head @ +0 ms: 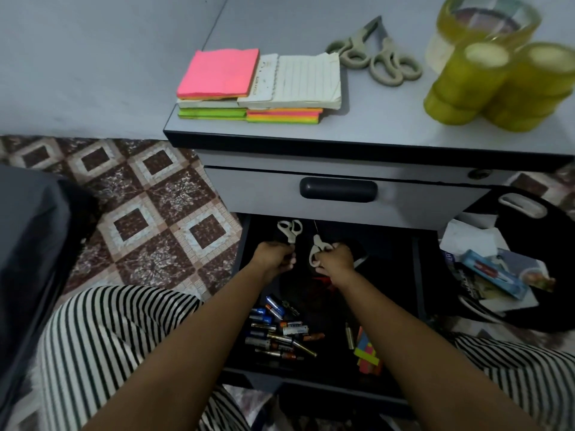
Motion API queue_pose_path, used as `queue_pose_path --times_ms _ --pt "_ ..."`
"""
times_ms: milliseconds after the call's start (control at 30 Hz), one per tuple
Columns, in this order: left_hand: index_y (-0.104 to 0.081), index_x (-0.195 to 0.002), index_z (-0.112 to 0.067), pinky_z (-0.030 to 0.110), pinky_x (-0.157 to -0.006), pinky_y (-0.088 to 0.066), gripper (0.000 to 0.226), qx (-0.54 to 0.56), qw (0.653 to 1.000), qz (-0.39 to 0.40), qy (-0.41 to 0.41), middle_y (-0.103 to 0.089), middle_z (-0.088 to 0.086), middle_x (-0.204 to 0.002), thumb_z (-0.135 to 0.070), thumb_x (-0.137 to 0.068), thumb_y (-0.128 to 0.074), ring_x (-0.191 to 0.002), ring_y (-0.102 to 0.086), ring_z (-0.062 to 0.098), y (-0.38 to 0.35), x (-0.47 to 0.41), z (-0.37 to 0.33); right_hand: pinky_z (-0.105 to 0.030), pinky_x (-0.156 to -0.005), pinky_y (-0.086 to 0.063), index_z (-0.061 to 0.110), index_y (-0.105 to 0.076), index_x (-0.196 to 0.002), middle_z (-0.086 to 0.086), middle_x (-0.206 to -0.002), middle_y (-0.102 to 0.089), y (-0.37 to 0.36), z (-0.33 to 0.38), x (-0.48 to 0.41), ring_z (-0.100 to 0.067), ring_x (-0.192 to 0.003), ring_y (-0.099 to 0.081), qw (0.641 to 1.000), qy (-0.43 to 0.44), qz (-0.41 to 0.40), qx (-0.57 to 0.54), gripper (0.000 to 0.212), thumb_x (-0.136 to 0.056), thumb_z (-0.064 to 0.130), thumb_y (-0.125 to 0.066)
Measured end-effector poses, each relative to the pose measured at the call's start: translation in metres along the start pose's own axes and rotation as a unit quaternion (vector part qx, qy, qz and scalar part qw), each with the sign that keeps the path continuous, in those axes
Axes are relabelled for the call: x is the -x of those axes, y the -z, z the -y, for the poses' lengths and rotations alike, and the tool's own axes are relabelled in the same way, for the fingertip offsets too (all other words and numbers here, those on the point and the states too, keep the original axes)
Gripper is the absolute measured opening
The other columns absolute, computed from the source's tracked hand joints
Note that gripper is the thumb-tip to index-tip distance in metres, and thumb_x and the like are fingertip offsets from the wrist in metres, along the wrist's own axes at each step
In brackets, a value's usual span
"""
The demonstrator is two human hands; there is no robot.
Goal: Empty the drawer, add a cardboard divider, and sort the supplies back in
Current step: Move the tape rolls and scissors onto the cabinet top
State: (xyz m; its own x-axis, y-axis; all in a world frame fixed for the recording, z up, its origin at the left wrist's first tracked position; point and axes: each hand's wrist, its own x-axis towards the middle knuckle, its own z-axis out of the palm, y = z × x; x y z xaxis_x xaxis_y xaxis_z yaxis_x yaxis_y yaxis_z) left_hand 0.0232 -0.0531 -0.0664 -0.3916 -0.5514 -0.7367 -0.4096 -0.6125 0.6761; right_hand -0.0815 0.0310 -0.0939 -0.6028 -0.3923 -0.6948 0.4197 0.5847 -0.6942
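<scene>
The person's knees in striped trousers [102,346] frame the open drawer [418,275], whose dark inside lies under both forearms. Nearer than the hands, between the forearms, a loose heap of batteries [277,331] lies on the drawer's floor. A bundle of coloured sticky strips [368,353] sits beneath the right forearm.

The left hand [273,256] is curled tight round a pair of white-handled scissors [290,230], whose loops point away from the person. Just beside it, the right hand [334,259] grips a second white-handled pair [315,251], one loop showing at that hand's left side. Both hands are over the far part of the drawer.

Just beyond the hands is a closed upper drawer front [264,194] with a black handle [338,189]. Farther on lies the grey desk [373,126] with its black edge. Beyond the left hand it carries a stack of sticky-note pads [217,73], pink on top, with a lined notepad [308,79] beside it. Beyond the right hand lie two grey scissors [373,57], and farther right stand yellowish tape rolls [497,82].

Left of the left hand spreads a brown-and-white patterned tile floor [149,194], with dark fabric [28,244] at the edge. Right of the right hand a black bag [547,315] holds papers and packets. A pale grey wall [93,57] closes the room behind.
</scene>
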Motion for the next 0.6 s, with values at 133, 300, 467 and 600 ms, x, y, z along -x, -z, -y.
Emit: queue_pose_path --times_ms 133,300,467,600 --pt "-0.058 -0.081 -0.006 0.016 -0.047 -0.048 0.017 -0.020 0.999 0.037 0.008 -0.056 0.007 -0.071 -0.001 -0.095 -0.049 -0.055 -0.054 0.011 0.001 0.020 -0.003 -0.025 -0.054 -0.049 -0.003 -0.053 -0.117 -0.019 -0.107 -0.058 0.017 -0.004 0.014 -0.024 -0.087 -0.058 0.997 0.002 0.024 -0.072 0.033 -0.085 -0.010 -0.056" --pt "-0.060 -0.088 -0.009 0.017 -0.055 -0.049 0.013 -0.022 0.994 0.106 0.017 -0.057 0.006 -0.073 -0.004 -0.095 -0.050 -0.056 -0.056 0.009 0.013 0.048 0.002 -0.027 -0.059 -0.053 0.006 -0.051 -0.099 -0.015 -0.099 -0.054 0.047 -0.017 0.051 -0.027 -0.093 -0.057 0.994 0.026 0.045 -0.097 0.027 -0.083 -0.014 -0.056" --pt "-0.062 -0.092 -0.010 0.023 -0.069 -0.055 0.012 -0.043 0.986 0.159 -0.004 -0.064 0.005 -0.075 -0.003 -0.093 -0.052 -0.069 -0.064 0.012 0.032 0.076 0.008 -0.026 -0.064 -0.053 0.014 -0.055 -0.088 -0.010 -0.097 -0.057 0.070 -0.031 0.090 -0.024 -0.095 -0.059 0.990 0.100 0.082 -0.063 0.023 -0.084 -0.008 -0.061" --pt "-0.062 -0.094 -0.006 0.026 -0.069 -0.058 0.011 -0.028 0.977 0.208 -0.041 -0.067 0.004 -0.072 0.000 -0.091 -0.053 -0.065 -0.066 0.011 0.038 0.098 0.000 -0.025 -0.067 -0.054 0.012 -0.056 -0.091 -0.010 -0.096 -0.059 0.083 -0.025 0.116 -0.022 -0.092 -0.062 0.979 0.153 0.109 -0.081 0.019 -0.083 -0.003 -0.065"
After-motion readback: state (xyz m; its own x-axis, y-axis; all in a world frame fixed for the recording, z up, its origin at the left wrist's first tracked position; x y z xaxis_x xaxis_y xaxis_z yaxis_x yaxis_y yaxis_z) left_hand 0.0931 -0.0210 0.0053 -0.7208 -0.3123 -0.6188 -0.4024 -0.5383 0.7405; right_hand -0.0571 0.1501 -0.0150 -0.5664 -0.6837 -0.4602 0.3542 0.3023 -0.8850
